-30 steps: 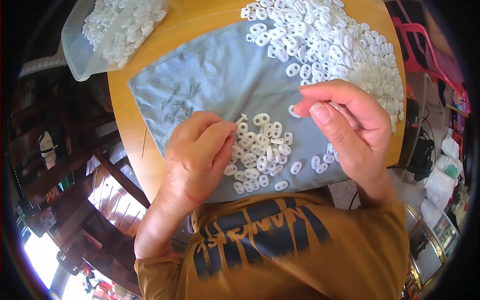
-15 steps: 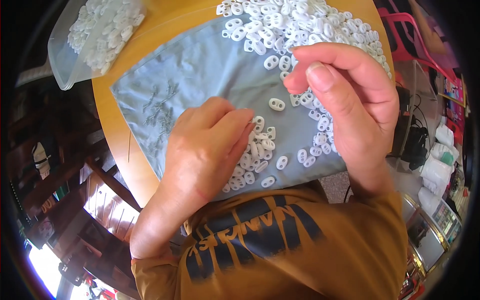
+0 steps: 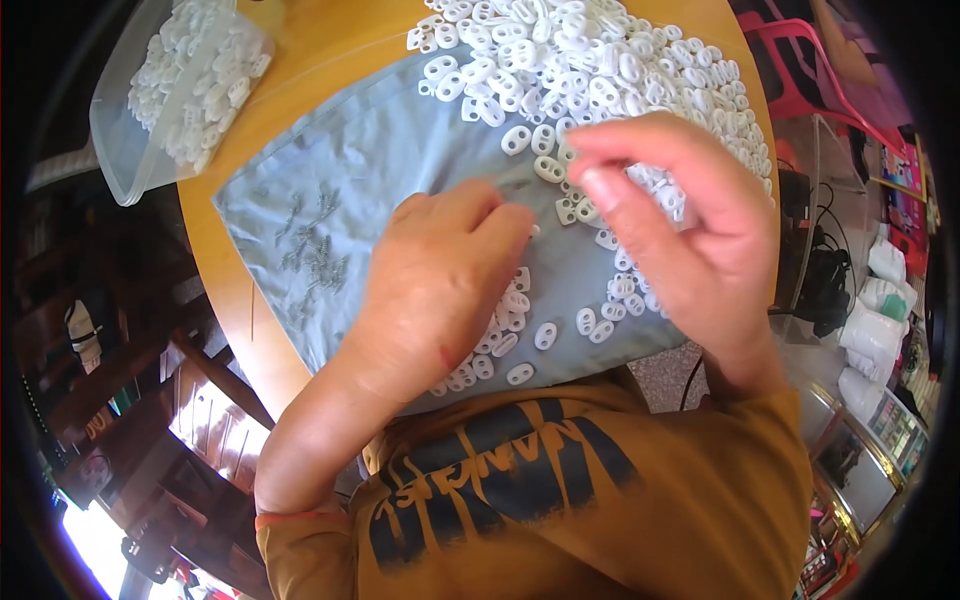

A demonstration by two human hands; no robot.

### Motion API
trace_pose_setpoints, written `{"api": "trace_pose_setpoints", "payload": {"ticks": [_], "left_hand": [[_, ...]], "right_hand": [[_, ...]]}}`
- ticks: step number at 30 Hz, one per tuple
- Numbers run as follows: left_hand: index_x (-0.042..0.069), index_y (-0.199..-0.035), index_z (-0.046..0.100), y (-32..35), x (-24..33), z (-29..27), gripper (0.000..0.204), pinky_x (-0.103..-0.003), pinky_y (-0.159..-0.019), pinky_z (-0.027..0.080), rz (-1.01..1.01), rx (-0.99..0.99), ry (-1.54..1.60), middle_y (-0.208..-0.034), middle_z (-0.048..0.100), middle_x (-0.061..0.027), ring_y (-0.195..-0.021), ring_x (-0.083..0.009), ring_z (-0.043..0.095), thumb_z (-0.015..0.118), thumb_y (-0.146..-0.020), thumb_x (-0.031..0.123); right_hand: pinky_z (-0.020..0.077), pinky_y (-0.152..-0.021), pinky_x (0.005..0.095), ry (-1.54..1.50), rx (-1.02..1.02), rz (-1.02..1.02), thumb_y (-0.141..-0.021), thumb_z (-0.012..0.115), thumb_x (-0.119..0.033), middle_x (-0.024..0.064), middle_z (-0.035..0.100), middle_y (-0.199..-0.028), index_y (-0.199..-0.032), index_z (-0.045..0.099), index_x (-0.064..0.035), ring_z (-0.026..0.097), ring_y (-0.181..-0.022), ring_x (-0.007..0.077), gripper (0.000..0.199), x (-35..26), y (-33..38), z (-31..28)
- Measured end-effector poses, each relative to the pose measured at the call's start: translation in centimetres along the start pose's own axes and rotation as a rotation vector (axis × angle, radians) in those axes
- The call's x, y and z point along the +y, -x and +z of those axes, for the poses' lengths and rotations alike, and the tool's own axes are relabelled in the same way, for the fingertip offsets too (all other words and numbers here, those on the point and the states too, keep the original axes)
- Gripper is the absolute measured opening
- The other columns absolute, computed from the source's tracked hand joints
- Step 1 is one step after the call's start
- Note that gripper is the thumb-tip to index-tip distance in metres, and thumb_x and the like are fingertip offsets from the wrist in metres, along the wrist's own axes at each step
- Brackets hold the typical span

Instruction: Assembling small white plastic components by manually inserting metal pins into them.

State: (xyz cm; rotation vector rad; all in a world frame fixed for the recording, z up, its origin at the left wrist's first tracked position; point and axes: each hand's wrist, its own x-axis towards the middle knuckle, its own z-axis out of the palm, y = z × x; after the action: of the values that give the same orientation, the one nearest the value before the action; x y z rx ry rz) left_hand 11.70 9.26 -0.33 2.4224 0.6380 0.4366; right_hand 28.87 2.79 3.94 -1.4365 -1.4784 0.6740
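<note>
My left hand (image 3: 445, 265) hovers over the grey-blue cloth (image 3: 390, 140), fingers closed together. A small white edge, seemingly of a white two-hole cord lock (image 3: 535, 231), shows at its fingertips; the rest is hidden. Across from it, my right hand (image 3: 690, 235) is raised with thumb and forefinger bent toward each other. What they pinch, if anything, cannot be made out. Beneath and beside the left hand lies a small group of cord locks (image 3: 500, 335). A large heap of white cord locks (image 3: 600, 70) spreads past the right hand. Small metal springs (image 3: 315, 250) lie on the cloth's left side.
A clear plastic tub (image 3: 118, 150) of white pieces stands at the far left of the wooden table (image 3: 330, 55). Beyond the table's right edge is a red chair (image 3: 800, 50). Dark wooden furniture (image 3: 110, 330) lies to the left.
The left hand has moved right and slightly forward; the single cord lock near its fingers no longer shows in the open. The right hand has come a little left and lower.
</note>
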Motion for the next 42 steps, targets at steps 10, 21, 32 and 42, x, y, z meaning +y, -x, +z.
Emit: {"api": "trace_pose_setpoints", "payload": {"ticks": [10,21,32,42], "left_hand": [[0.005,-0.085,0.061,1.5,-0.5,-0.9,0.011,-0.036,-0.059,0.045,-0.185,0.072,0.236,-0.077,0.056,-0.0099,-0.069,-0.0294,0.056,0.063,-0.074,0.005],[0.004,-0.092,0.061,3.3,-0.2,-1.6,0.017,-0.036,-0.063,0.046,-0.182,0.197,0.195,-0.085,0.058,-0.0106,-0.073,-0.0298,0.057,0.063,-0.074,0.005],[0.001,-0.094,0.062,6.9,-0.1,-2.9,0.020,-0.025,-0.058,0.044,-0.317,0.364,0.307,-0.086,0.059,-0.0101,-0.069,-0.0164,0.056,0.060,-0.076,-0.007],[0.001,-0.098,0.063,6.2,1.9,-1.9,0.025,-0.025,-0.063,0.045,-0.251,0.340,0.595,-0.087,0.061,-0.0097,-0.074,-0.0174,0.057,0.061,-0.074,-0.007]], "right_hand": [[0.0409,-0.075,0.0336,0.674,-0.303,-0.280,-0.062,0.065,0.001,0.0053,0.055,-0.084,-0.083,0.062,-0.0020,0.052,-0.084,0.0226,0.021,2.6,1.0,0.0],[0.0389,-0.077,0.0338,0.731,-0.385,-0.242,-0.062,0.066,-0.002,0.0055,0.052,-0.083,-0.076,0.056,-0.0040,0.050,-0.084,0.0236,0.017,2.1,0.0,0.0],[0.0405,-0.073,0.0338,0.728,-0.412,-0.317,-0.064,0.064,0.000,0.0054,0.052,-0.074,-0.073,0.053,-0.0044,0.051,-0.077,0.0235,0.015,2.3,-0.4,0.0],[0.0423,-0.066,0.0291,0.119,-0.442,-0.011,-0.071,0.063,0.003,0.0066,0.057,-0.076,-0.080,0.055,-0.0035,0.054,-0.072,0.0206,0.014,-0.7,0.4,1.9]]}}
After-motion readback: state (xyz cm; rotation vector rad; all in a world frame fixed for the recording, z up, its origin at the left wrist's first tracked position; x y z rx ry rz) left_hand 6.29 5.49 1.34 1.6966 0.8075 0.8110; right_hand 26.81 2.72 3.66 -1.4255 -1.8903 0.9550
